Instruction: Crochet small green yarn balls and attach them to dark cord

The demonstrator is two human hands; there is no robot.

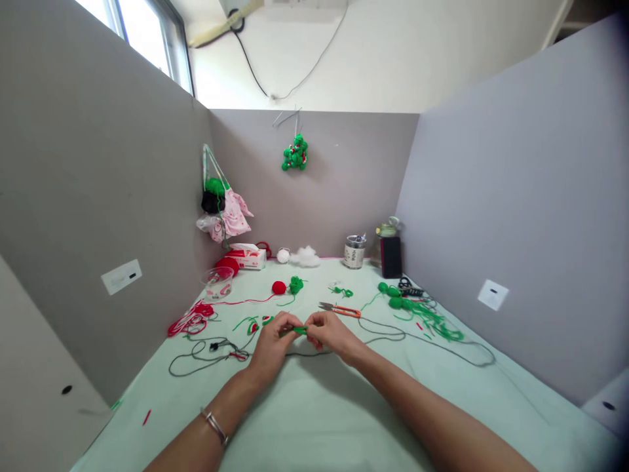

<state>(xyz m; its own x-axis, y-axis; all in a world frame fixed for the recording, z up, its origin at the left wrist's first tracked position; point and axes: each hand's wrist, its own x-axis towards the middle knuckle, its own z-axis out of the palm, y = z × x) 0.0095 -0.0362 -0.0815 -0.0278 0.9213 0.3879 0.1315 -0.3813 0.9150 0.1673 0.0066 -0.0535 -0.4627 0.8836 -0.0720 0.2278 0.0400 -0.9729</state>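
A small green crocheted piece [300, 330] is pinched between my two hands above the middle of the table. My left hand [276, 337] grips its left end, fingers closed. At the other end, the fingertips of my right hand [330, 334] press together on it; whether they also hold a hook or needle is hidden. Just beyond my right hand lie orange-handled thread snips [346, 311]. Left of my hands are small red, white and green crocheted pieces [253, 326] with loose green tails. A dark grey cord [309, 354] runs across the cloth below my fingers.
Red yarn [194, 319] and a clear plastic tub [217, 283] sit at the left. Farther back are a tissue box [251, 257], a red ball [278, 288], white stuffing [305, 256] and a tin [354, 252]. Green yarn strands [437, 319] lie right, near a dark phone-like slab [391, 257]. Grey partitions enclose the table.
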